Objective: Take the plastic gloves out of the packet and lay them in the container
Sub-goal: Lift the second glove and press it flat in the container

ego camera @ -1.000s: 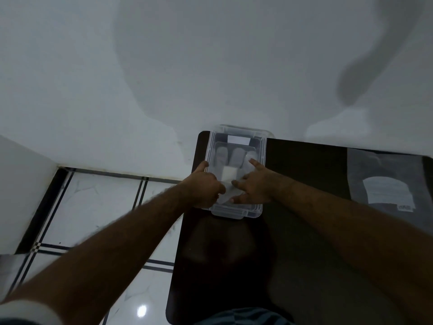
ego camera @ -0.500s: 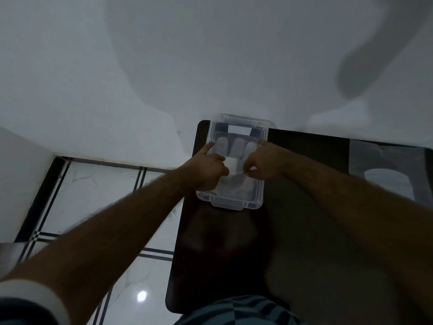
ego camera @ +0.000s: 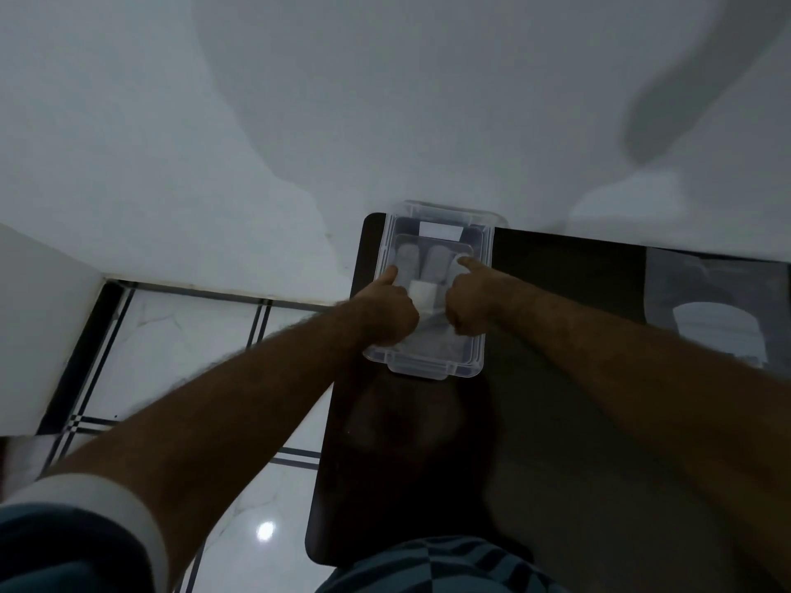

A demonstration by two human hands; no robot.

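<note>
Both hands, left hand (ego camera: 387, 312) and right hand (ego camera: 473, 303), fingers curled, press plastic gloves (ego camera: 421, 293) flat inside container (ego camera: 479, 357). Laying step nearly complete; next: release, withdraw.

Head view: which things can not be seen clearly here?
- Gloves in the container: partly covered by the left hand and right hand.
- Curled fingers: undersides hidden, grip unclear.
- Packet: cut off by the right edge, contents indistinct.
</note>
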